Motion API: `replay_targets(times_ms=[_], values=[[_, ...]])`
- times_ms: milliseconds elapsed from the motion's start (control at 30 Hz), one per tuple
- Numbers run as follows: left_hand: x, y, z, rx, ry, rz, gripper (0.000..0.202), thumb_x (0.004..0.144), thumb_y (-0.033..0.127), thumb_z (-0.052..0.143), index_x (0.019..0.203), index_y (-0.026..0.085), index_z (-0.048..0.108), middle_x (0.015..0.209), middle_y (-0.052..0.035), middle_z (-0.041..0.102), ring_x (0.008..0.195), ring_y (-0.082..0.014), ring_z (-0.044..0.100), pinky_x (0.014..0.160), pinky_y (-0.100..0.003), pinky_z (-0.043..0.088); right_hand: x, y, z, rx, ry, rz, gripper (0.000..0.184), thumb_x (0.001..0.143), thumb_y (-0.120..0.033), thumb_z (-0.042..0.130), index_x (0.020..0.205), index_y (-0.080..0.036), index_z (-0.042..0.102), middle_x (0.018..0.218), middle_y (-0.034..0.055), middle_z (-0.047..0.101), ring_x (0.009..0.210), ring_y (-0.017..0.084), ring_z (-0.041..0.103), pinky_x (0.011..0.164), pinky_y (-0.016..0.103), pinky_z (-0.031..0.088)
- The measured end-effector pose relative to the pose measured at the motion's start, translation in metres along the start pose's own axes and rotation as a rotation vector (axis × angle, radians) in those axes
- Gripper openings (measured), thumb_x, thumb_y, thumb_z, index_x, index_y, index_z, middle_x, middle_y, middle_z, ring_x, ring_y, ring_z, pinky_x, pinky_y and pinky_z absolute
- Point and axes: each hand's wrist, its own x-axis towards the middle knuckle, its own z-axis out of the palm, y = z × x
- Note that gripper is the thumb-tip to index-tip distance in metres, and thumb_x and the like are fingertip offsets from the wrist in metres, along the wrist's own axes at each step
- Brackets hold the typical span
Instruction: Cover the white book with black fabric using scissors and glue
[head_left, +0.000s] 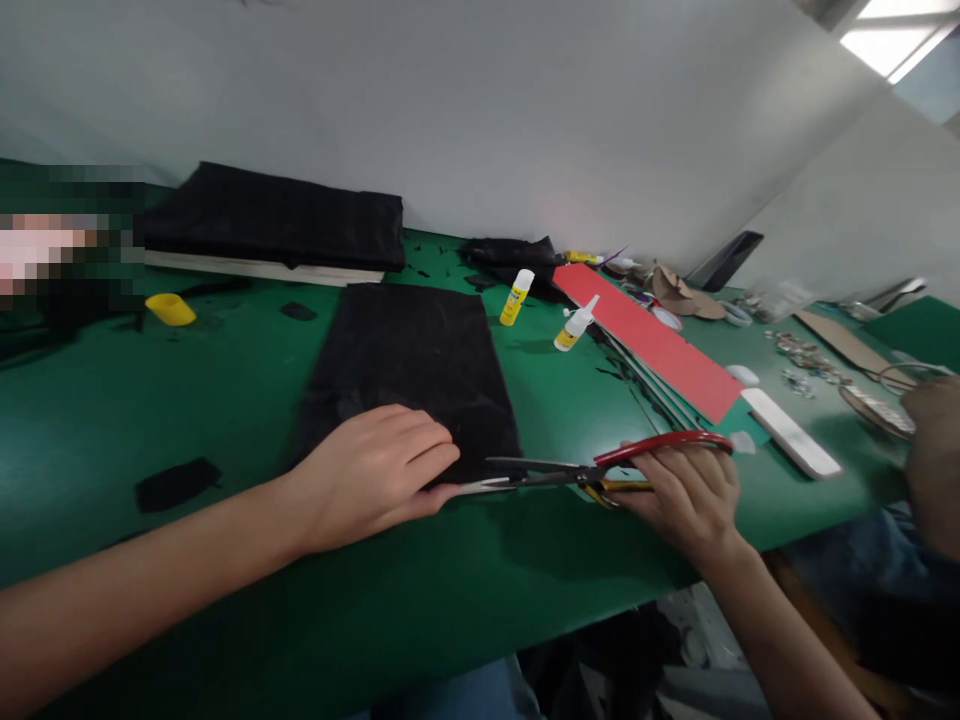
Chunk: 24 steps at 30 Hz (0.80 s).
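Note:
A black sheet [420,350], which looks like cloth, lies on the green table, a pale layer showing along its near edge. My left hand [382,470] pinches that near edge between thumb and fingers. My right hand [686,490] is closed round the handles of scissors [589,474], one handle red and one yellow. The blades point left, slightly parted, at the sheet's near right corner, close to my left fingertips. Whether they are cutting into it, I cannot tell.
Two glue bottles [517,297] [576,324] stand beyond the sheet. A folded black stack [277,215] lies at the back left, near a yellow ring [171,309]. Black scraps [178,484] are scattered about. A red strip [649,345] and white bar [791,432] lie right, near another person's hand [934,440].

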Motion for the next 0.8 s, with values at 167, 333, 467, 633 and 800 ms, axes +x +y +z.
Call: replay_targets(times_ms=[167,333,467,633,800], values=[[0.002,0.0,0.002,0.002,0.0,0.004,0.024,0.094,0.032,0.05,0.1,0.014,0.064,0.096,-0.0053,0.069,0.087,-0.0211,0.064,0.074,-0.034,0.048,0.005,-0.001,0.002,0.012,0.025,-0.032,0.022,0.091,-0.039,0.057,0.093,-0.018,0.06,0.072,0.0056,0.069,0.065,0.018,0.056,0.064,0.032,0.038],[0.002,0.0,0.002,0.001,0.006,0.003,0.024,0.094,0.033,0.05,0.099,0.014,0.065,0.095,-0.0048,0.069,0.087,-0.0205,0.064,0.075,-0.034,0.048,0.008,-0.003,0.004,0.016,0.034,-0.063,0.016,0.09,-0.033,0.062,0.094,-0.017,0.06,0.071,0.0045,0.069,0.064,0.018,0.055,0.063,0.032,0.036],[0.001,0.0,0.001,0.0,0.002,-0.003,0.023,0.094,0.032,0.05,0.099,0.015,0.065,0.095,-0.0047,0.069,0.087,-0.0205,0.063,0.074,-0.034,0.048,0.01,-0.003,0.005,-0.009,0.041,-0.067,0.018,0.087,-0.033,0.065,0.095,-0.017,0.06,0.072,0.0045,0.069,0.063,0.018,0.054,0.063,0.032,0.035],[0.002,0.0,0.001,-0.002,0.006,0.001,0.023,0.094,0.032,0.051,0.099,0.015,0.064,0.095,-0.0045,0.069,0.086,-0.0199,0.064,0.074,-0.033,0.048,0.013,-0.002,0.004,-0.027,0.036,-0.069,0.018,0.087,-0.034,0.066,0.093,-0.018,0.06,0.07,0.004,0.068,0.062,0.017,0.053,0.063,0.032,0.035],[0.002,0.0,0.002,0.001,0.01,-0.001,0.023,0.094,0.032,0.051,0.1,0.015,0.064,0.095,-0.0046,0.069,0.088,-0.0204,0.064,0.075,-0.034,0.048,0.015,-0.003,0.005,-0.011,0.023,-0.073,0.018,0.088,-0.034,0.064,0.095,-0.018,0.061,0.07,0.0035,0.069,0.062,0.017,0.054,0.063,0.032,0.034]])
